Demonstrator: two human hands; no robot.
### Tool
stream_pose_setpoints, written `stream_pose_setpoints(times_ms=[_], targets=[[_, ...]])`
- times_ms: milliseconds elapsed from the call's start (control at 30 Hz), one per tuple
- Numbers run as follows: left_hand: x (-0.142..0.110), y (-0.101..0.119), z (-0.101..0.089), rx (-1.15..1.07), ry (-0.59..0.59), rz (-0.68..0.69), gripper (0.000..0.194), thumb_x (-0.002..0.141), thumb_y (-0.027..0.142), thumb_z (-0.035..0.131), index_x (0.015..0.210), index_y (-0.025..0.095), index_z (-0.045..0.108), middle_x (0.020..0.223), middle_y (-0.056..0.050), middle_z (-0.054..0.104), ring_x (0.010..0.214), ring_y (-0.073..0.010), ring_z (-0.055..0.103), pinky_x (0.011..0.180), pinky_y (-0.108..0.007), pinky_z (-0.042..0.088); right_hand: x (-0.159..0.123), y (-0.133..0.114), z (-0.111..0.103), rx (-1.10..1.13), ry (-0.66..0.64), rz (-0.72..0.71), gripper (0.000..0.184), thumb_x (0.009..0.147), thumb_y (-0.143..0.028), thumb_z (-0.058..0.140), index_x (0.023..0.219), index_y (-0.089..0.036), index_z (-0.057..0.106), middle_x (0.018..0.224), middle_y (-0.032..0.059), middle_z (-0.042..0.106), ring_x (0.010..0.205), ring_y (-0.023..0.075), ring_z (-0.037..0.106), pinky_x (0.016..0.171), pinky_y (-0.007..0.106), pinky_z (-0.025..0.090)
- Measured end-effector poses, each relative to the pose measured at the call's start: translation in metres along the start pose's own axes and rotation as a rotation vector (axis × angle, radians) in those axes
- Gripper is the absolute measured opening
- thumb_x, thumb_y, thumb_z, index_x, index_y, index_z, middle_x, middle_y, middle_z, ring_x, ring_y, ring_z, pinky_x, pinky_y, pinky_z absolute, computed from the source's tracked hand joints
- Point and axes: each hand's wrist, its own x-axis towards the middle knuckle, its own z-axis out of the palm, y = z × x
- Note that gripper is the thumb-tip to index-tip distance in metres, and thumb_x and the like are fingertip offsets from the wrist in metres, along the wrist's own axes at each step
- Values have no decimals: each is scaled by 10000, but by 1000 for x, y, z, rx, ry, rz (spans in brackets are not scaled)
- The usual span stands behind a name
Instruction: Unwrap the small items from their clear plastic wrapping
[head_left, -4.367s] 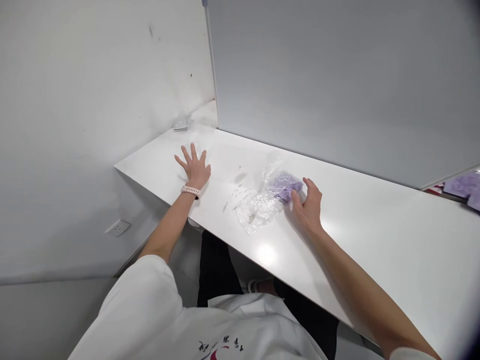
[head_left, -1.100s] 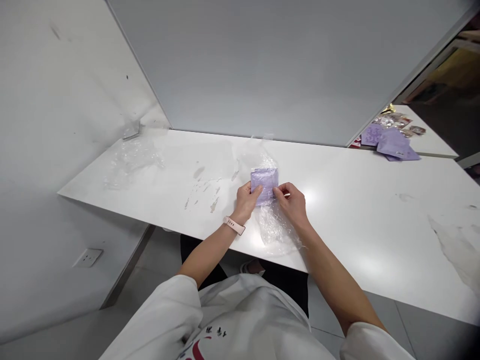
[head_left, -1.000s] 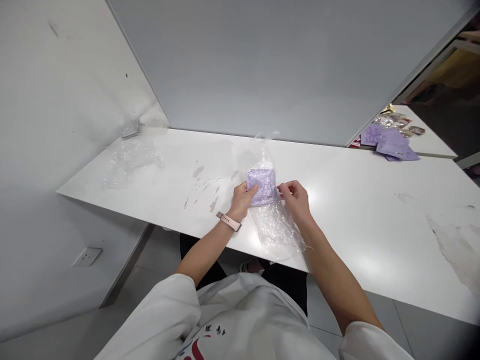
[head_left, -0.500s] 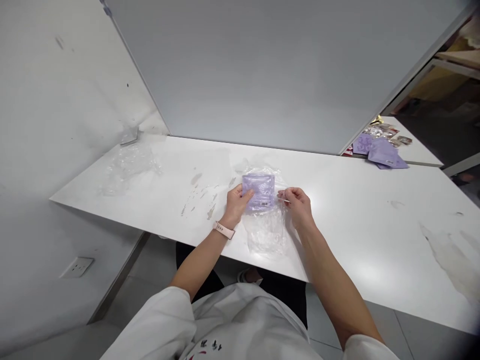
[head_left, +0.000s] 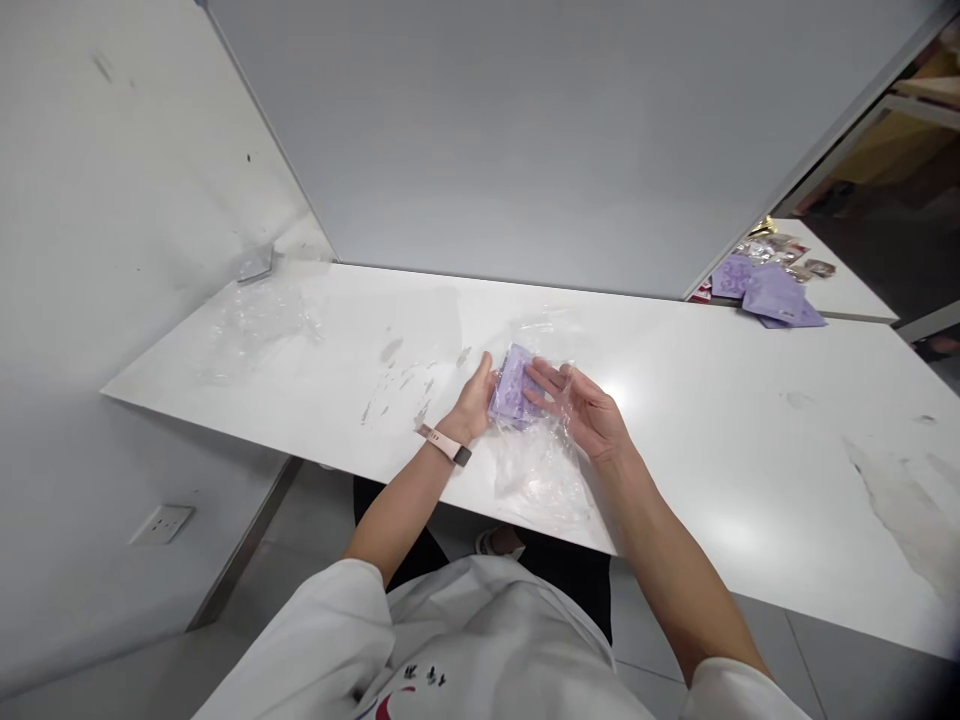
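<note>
A flat purple packet [head_left: 513, 388] in clear crinkled plastic is tilted between my two hands above the white table. My left hand [head_left: 474, 400] grips its left edge, thumb up at the side and the other fingers mostly hidden behind it. Spread out, the fingers of my right hand [head_left: 589, 408] touch the packet's right side, with clear film around them. More clear plastic wrap [head_left: 540, 475] lies crumpled on the table below the packet.
Several purple packets [head_left: 776, 292] and small shiny wrapped items [head_left: 776, 247] are heaped at the back right, beyond the grey panel [head_left: 510, 150]. Loose clear plastic [head_left: 262, 325] lies at the table's left end. The table [head_left: 697, 430] has stains and worn patches.
The packet has turned from facing up flat to a steep tilt. My right hand has moved left onto it, its fingers going from a pinch to spread. My left thumb has come off its face.
</note>
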Motion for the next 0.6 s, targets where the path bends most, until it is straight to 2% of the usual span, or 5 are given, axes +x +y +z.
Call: stream_pose_setpoints(times_ms=[100, 233, 333, 433, 600], targets=[[-2, 4, -8, -20, -98, 4, 538, 830, 602, 686, 1086, 129, 686, 977, -121, 739, 928, -257, 706, 845, -361, 554, 0, 0, 2, 17, -10, 23, 169, 796, -356, 776, 846, -241, 662, 1251, 54, 696, 1301, 271, 567, 1081, 480, 493], [-7, 4, -23, 153, 20, 87, 474, 696, 242, 874, 1100, 132, 653, 998, -96, 734, 834, -204, 704, 830, -363, 557, 6, -3, -6, 22, 99, 22, 245, 735, -348, 820, 828, -226, 629, 1164, 62, 723, 1003, 199, 700, 804, 324, 616], [-8, 6, -35, 174, 103, 97, 479, 694, 194, 861, 1105, 132, 624, 1029, -99, 722, 840, -201, 704, 838, -392, 567, 13, -3, -19, -35, 386, -56, 301, 669, -313, 843, 752, -212, 573, 874, -3, 726, 544, 72, 570, 436, 186, 477], [-8, 10, -44, 336, 168, 107, 500, 740, 173, 810, 1188, 141, 592, 1149, -131, 688, 985, -238, 687, 900, -421, 552, 19, 0, -29, -216, 629, -92, 305, 677, -304, 813, 723, -205, 528, 678, -43, 647, 421, 40, 405, 343, 170, 331], [-16, 13, -37, 916, 592, 608, 498, 855, 158, 627, 1339, 213, 522, 1381, -145, 551, 1267, -281, 528, 1066, -494, 432, 18, 4, -27, -340, 663, -89, 227, 714, -281, 745, 774, -199, 543, 743, -12, 697, 444, 39, 403, 375, 166, 339]])
